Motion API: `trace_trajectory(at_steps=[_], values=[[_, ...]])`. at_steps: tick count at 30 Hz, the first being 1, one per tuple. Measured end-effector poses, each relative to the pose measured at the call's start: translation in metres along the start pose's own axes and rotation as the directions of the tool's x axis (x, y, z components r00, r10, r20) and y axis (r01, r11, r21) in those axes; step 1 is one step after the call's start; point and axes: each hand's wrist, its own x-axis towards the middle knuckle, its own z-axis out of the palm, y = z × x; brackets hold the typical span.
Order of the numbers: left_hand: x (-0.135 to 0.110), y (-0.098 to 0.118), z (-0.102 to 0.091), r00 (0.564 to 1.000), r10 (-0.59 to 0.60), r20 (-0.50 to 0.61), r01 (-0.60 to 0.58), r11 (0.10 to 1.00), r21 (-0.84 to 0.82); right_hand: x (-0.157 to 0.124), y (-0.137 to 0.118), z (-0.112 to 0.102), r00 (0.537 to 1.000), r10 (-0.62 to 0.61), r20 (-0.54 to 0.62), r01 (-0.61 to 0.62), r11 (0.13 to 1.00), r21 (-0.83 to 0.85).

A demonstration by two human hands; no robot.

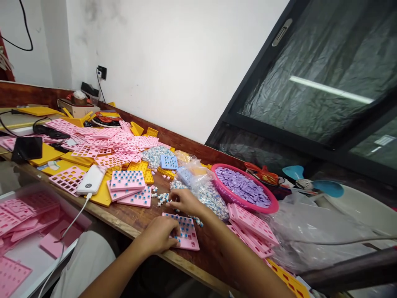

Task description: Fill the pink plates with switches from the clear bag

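Observation:
A pink plate with square holes (191, 236) lies flat at the table's front edge, with small blue-topped switches in many holes and several holes bare near its right side. Over its left part, my left hand (161, 235) is closed with thumb and fingers curled on the plate, hiding that side. My right hand (187, 202) is just beyond the plate's far edge, its fingers bent together above loose white-and-blue switches (162, 199). What its fingertips hold, if anything, is too small to make out.
Stacked pink plates with switches (128, 182) stand left, near a white power bank (91, 180) with a cable. Bagged switches (211, 200) and a pink basket (221, 191) of purple pieces lie right, beside more pink plates (252, 225). Pink panels (105, 138) pile up behind.

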Motion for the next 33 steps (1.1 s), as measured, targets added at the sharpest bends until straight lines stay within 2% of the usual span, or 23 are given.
trace_trajectory(at_steps=[4,8,12,15,17,19,21,26,29,33], values=[[-0.008,-0.006,-0.015,1.000,-0.030,-0.002,0.029,1.000,-0.008,0.047,-0.019,0.027,1.000,0.014,0.003,-0.014,0.999,-0.039],[-0.014,-0.010,-0.030,0.997,-0.054,-0.053,0.049,0.996,-0.078,0.057,-0.015,0.040,0.999,-0.003,0.035,0.003,1.000,-0.004],[-0.011,-0.005,-0.028,0.990,-0.011,-0.142,-0.006,0.993,-0.121,0.030,0.006,0.029,1.000,-0.014,0.003,0.014,0.998,0.068],[-0.003,0.003,-0.010,0.975,0.076,-0.207,-0.092,0.993,-0.069,-0.010,0.024,0.020,1.000,-0.014,-0.026,0.017,0.990,0.143],[0.003,0.007,0.005,0.972,0.102,-0.211,-0.103,0.995,0.003,-0.041,0.034,0.021,0.998,-0.005,-0.055,0.017,0.973,0.232],[0.008,0.010,0.017,0.980,0.086,-0.182,-0.070,0.993,0.092,-0.068,0.043,0.027,0.992,0.024,-0.125,0.032,0.905,0.425],[0.011,0.011,0.024,0.987,0.055,-0.151,-0.029,0.985,0.169,-0.088,0.047,0.037,0.985,0.037,-0.171,0.060,0.845,0.532],[0.013,0.011,0.023,0.995,0.048,-0.087,-0.025,0.969,0.245,-0.103,0.050,0.061,0.964,0.031,-0.265,0.108,0.862,0.495],[0.011,0.013,0.019,0.995,0.089,-0.053,-0.072,0.958,0.276,-0.103,0.050,0.063,0.960,0.026,-0.278,0.112,0.877,0.468],[0.010,0.015,0.024,0.989,0.121,-0.090,-0.084,0.938,0.337,-0.108,0.050,0.060,0.960,0.012,-0.281,0.119,0.888,0.445]])
